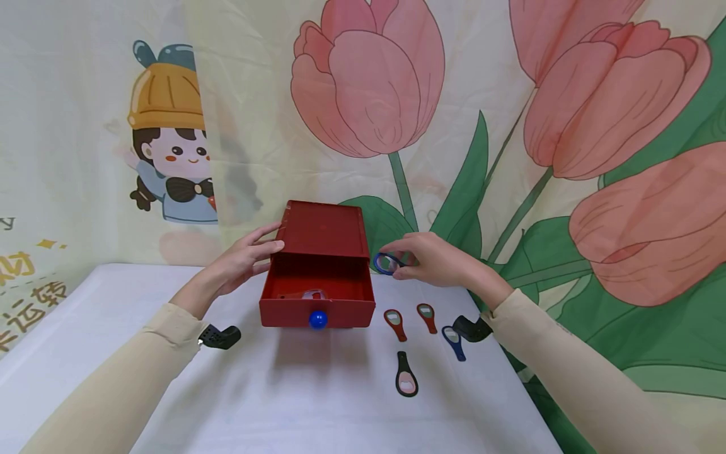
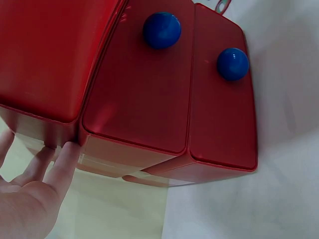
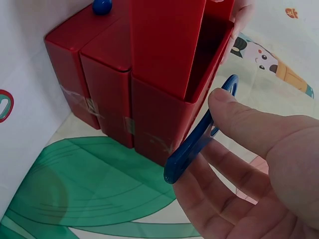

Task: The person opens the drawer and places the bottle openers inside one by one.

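My right hand [image 1: 433, 257] pinches a small blue magnifying glass [image 3: 189, 149] between thumb and fingers. It is held up beside the right side of a red drawer box [image 1: 324, 228]. The box's top drawer [image 1: 317, 310] is pulled out, with a blue knob on its front. Inside lies a magnifying glass [image 1: 314, 294], partly hidden by the drawer front. My left hand [image 1: 244, 260] rests against the box's left side, its fingers mostly straight and the thumb at the top edge. Those fingers [image 2: 64, 167] touch the side wall in the left wrist view.
On the white table [image 1: 227, 403], right of the box, lie two red magnifying glasses [image 1: 394, 323], a blue one [image 1: 454, 340] and a black one [image 1: 406, 381]. Two lower drawers with blue knobs [image 2: 162, 30] are closed. A tulip-print cloth [image 1: 368, 82] hangs behind.
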{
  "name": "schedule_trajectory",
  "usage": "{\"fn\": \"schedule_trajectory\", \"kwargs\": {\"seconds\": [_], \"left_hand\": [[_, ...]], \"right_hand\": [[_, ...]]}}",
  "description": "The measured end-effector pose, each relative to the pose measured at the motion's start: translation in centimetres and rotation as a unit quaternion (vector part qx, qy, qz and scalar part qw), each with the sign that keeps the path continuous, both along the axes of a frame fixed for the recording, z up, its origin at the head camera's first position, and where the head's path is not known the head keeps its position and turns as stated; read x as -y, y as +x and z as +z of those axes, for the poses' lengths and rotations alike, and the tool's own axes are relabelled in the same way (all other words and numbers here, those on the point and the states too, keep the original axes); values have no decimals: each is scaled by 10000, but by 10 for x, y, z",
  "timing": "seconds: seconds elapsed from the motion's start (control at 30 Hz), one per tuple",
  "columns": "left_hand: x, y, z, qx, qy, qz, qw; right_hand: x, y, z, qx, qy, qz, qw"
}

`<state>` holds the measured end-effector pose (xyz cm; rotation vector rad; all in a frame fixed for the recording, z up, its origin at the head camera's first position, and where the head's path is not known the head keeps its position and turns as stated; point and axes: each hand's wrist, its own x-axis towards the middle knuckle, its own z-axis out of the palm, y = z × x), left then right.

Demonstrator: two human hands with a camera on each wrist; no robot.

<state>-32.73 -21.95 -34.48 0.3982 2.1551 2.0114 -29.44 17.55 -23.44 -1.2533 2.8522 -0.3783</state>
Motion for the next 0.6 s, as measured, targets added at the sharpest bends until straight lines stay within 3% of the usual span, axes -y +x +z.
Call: {"fn": "schedule_trajectory", "kwargs": {"seconds": [0.6], "left_hand": [[-1, 1, 1, -31, 36, -76, 10000]], "right_hand": [[31, -2, 3, 376, 76, 213, 9990]]}}
